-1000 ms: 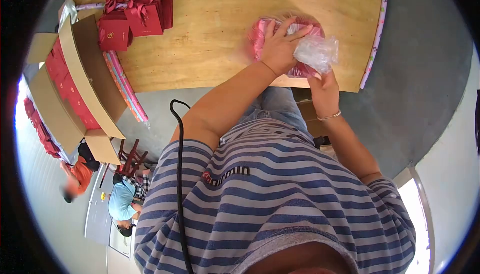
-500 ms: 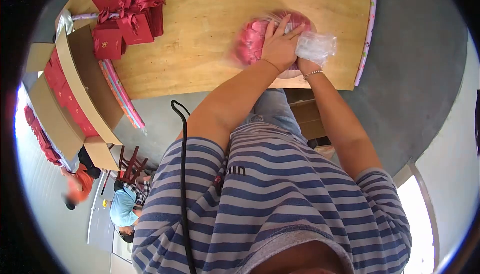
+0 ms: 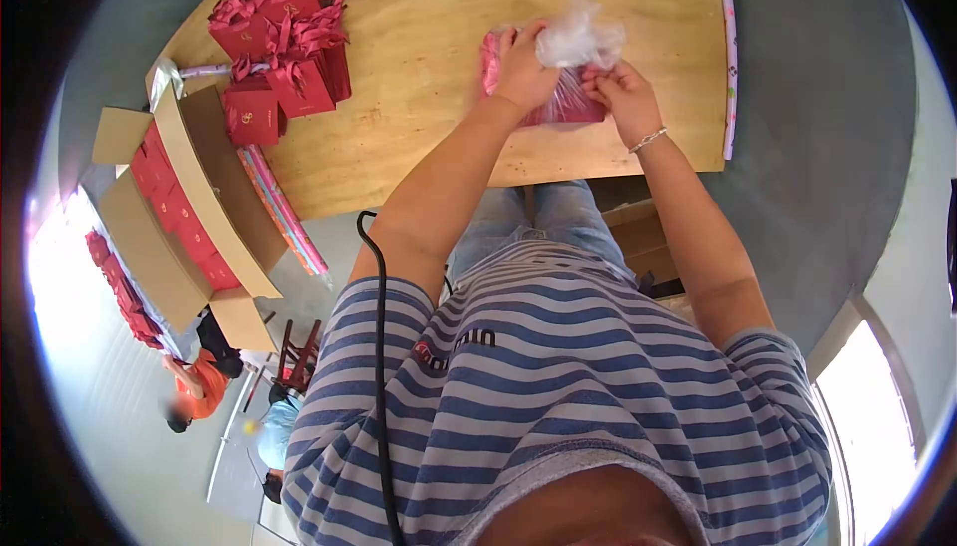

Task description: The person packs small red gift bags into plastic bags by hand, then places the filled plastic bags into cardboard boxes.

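A clear plastic bag [image 3: 581, 39] with red contents [image 3: 575, 105] lies near the front edge of the wooden table. My left hand [image 3: 528, 72] is closed on the bag's left side near its gathered neck, and the loose plastic top hides part of its fingers. On the other side, my right hand [image 3: 628, 99] has its fingers pinched together at the plastic just below the neck. The bunched top stands up between both hands. Pink-red material shows through the plastic left of my left hand.
Red gift bags [image 3: 299, 82] with ribbons stand in groups on the table's left side. An open cardboard box [image 3: 189, 187] holding red items is beside the table. Patterned rolls [image 3: 284, 212] lean at the table edge. People [image 3: 209, 386] are at the lower left.
Both hands were pressing on the bag; now my left hand grips its side and my right hand has come round to pinch the plastic. The bag's top stands up more, and the bag looks flatter.
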Available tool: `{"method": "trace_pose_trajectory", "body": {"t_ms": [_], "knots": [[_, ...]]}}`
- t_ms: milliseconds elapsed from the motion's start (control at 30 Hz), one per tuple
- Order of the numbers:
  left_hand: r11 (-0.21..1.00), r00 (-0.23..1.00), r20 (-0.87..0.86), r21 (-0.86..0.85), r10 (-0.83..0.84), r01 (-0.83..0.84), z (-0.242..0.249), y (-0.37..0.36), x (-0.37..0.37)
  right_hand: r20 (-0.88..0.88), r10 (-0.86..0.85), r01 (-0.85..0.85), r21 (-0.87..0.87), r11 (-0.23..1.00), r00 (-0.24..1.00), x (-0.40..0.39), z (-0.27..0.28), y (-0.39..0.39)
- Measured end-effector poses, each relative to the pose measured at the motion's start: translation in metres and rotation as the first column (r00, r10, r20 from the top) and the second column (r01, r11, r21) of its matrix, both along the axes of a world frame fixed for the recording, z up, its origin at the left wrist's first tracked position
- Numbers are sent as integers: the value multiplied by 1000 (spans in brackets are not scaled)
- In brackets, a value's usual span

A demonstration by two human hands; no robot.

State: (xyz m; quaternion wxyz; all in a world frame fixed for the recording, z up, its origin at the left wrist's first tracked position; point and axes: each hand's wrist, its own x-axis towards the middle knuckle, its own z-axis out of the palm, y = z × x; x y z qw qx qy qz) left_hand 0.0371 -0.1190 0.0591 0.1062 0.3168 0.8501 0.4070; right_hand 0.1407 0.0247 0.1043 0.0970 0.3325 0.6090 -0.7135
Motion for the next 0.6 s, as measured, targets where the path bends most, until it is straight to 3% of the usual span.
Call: {"method": "trace_pose_trajectory", "body": {"t_ms": [100,133,167,200,267,433,533,600], "knots": [[1000,991,133,7,29,-31,3,-1,-30,-101,-321,302,-166,939,942,-5,14,12],[999,977,209,-5,40,-40,5,-2,-39,-127,-353,333,-158,930,927,-3,13,18],[989,955,266,24,132,-143,15,0,-44,-136,-358,335,-163,928,924,-1,13,22],[990,959,254,26,127,-137,22,1,-50,-100,-354,343,-114,932,930,1,15,26],[969,816,539,-3,211,-249,31,3,-61,-69,-360,356,-70,932,930,8,15,31],[953,798,525,-103,297,-286,0,4,-81,7,-347,346,-111,932,938,32,0,34],[899,678,663,16,318,-437,19,8,-80,52,-363,367,-130,921,930,44,-10,34],[854,620,647,-97,444,-511,25,4,-88,64,-375,380,-133,915,925,53,-14,36]]}}
